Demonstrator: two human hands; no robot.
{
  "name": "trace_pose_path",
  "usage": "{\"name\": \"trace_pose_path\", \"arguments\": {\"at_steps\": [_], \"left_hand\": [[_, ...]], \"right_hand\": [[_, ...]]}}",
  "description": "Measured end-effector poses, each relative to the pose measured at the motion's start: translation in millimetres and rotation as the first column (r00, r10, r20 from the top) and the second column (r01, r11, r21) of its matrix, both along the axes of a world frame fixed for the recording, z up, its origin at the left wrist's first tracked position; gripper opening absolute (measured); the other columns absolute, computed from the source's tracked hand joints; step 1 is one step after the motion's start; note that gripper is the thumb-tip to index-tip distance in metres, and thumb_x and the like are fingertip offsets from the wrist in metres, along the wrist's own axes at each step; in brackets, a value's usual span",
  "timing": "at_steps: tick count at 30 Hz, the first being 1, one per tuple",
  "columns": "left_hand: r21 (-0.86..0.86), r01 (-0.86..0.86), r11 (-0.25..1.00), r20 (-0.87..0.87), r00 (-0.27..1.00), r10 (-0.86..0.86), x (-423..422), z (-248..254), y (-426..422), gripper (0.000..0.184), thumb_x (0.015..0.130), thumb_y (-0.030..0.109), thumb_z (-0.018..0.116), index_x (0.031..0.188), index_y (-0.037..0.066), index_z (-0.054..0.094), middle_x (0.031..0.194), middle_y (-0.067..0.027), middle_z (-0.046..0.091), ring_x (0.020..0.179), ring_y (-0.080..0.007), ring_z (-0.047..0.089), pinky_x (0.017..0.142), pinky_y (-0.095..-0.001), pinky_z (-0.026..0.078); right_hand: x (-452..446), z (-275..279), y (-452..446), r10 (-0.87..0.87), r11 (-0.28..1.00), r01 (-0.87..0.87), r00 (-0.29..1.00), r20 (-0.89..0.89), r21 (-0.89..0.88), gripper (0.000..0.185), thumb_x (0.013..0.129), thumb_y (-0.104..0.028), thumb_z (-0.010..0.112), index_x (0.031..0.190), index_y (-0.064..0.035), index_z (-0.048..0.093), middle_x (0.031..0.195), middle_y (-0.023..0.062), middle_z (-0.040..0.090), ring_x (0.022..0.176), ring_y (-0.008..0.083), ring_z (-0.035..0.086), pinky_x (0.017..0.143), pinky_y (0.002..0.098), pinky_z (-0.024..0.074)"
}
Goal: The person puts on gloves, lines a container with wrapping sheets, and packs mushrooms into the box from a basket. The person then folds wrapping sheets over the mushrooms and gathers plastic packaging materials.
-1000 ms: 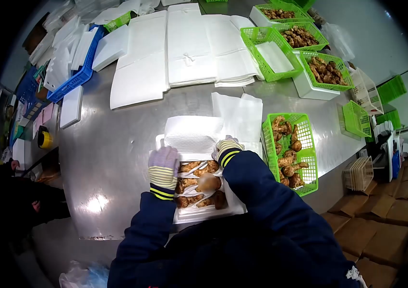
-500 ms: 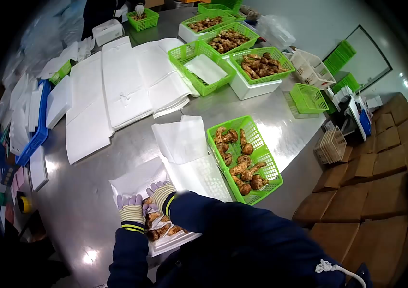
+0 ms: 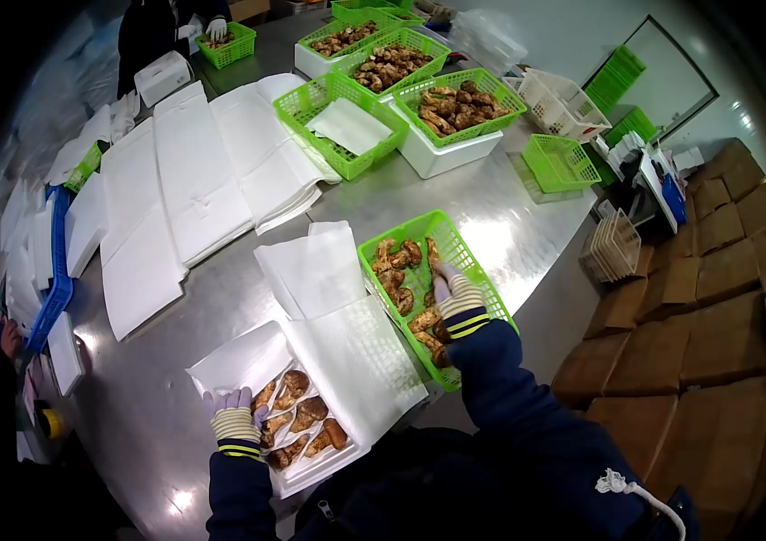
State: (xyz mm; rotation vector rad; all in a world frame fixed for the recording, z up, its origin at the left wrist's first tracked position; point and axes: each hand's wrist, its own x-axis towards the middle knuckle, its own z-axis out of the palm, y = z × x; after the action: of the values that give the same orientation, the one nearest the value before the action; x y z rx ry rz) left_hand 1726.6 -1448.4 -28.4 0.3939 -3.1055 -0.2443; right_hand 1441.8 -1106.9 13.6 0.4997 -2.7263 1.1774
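A white foam box (image 3: 315, 478) lined with white paper sits in front of me, with several brown mushrooms (image 3: 309, 413) in rows. My left hand (image 3: 232, 417), in a pale purple glove, rests on the box's left side beside the mushrooms, fingers apart. To the right, my right hand (image 3: 455, 296) reaches into a green basket (image 3: 482, 261), its fingers closed around a mushroom (image 3: 433, 250) whose stem end shows; the hand hides the rest. More mushrooms (image 3: 392, 275) lie in both halves of that basket. White paper (image 3: 356, 347) spreads between box and basket.
Stacked white sheets (image 3: 194, 180) cover the steel table's far left. Behind stand green baskets of mushrooms (image 3: 460, 108), one on a white foam box (image 3: 446, 158). Cardboard boxes (image 3: 662, 361) are piled at right. A co-worker's gloved hand (image 3: 216, 29) is at a far basket.
My right hand has left the foam box and moved right into the green basket, onto a mushroom. My left hand stays at the box's left side. The view has shifted slightly.
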Motion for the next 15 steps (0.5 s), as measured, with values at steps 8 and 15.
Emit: {"name": "trace_pose_path", "arguments": {"at_steps": [8, 15], "left_hand": [[-0.087, -0.014, 0.996, -0.028, 1.0, 0.012, -1, -5, -1, 0.044, 0.067, 0.039, 0.067, 0.1, 0.01, 0.061, 0.095, -0.0062, 0.062, 0.093, -0.0251, 0.055, 0.103, -0.0537, 0.021], [-0.078, 0.003, 0.997, -0.07, 0.998, -0.008, -2, 3, 2, 0.038, 0.073, 0.036, 0.064, 0.1, 0.011, 0.059, 0.095, -0.0066, 0.061, 0.093, -0.0256, 0.055, 0.102, -0.0542, 0.022]], "right_hand": [[-14, -15, -25, 0.186, 0.744, -0.315, 0.944, 0.271, 0.589, 0.048, 0.077, -0.026, 0.064, 0.122, -0.0125, 0.05, 0.114, 0.0167, 0.056, 0.106, 0.0301, 0.052, 0.09, 0.0406, 0.042], [-30, -47, -28, 0.09, 0.899, -0.233, 0.927, 0.364, 0.371, 0.053, 0.068, -0.028, 0.073, 0.115, -0.0088, 0.058, 0.116, 0.0142, 0.052, 0.108, 0.0293, 0.05, 0.092, 0.0383, 0.041]]}}
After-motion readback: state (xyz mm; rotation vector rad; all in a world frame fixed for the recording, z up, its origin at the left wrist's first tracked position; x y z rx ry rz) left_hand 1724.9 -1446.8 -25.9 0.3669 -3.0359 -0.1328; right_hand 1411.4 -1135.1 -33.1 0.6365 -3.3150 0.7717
